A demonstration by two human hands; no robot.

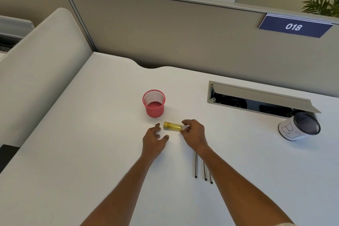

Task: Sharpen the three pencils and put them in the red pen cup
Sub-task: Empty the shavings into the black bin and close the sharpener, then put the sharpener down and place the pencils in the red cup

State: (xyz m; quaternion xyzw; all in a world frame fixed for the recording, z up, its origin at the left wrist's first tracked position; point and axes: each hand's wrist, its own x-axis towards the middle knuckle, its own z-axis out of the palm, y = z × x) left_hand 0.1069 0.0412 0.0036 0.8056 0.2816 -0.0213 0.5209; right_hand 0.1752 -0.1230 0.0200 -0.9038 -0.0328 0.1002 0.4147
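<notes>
Yellow translucent plastic cylinder sharpener (pixel 172 126) lies on its side on the white desk (pixel 91 134), between both hands. It sits just in front of the red mesh pen cup (pixel 155 111), near it but not touching.

Right hand (pixel 194 134): fingertips and thumb pinch the right end of the sharpener. Looks like a light hold to stop it rolling or to start a lift.

Left hand (pixel 154 141): fingers spread and relaxed, gripping nothing, just beside the left end of the sharpener. Can't tell if a fingertip touches it. My read is that it's coming in to take the sharpener body so the right hand can go for a pencil.

Three thin dark pencils (pixel 196 167) lie roughly parallel on the desk, near ends toward the person. Their far ends are hidden under the right forearm, so tip condition is unknown. They're within easy reach of the right hand.

The pen cup is upright, mouth open, nothing visible inside. Judgement: none of the three pencils is done yet, and the current step is picking up the sharpener.

Sharpener look: darker opaque yellow cap on the left end, clear shavings barrel, no visible shavings. Round body on a smooth desk, so it could roll if released.

Also on the desk, well off to the right: a black mesh cup wrapped in white paper (pixel 299 126), tipped on its side, and an open cable hatch (pixel 256 97).
</notes>
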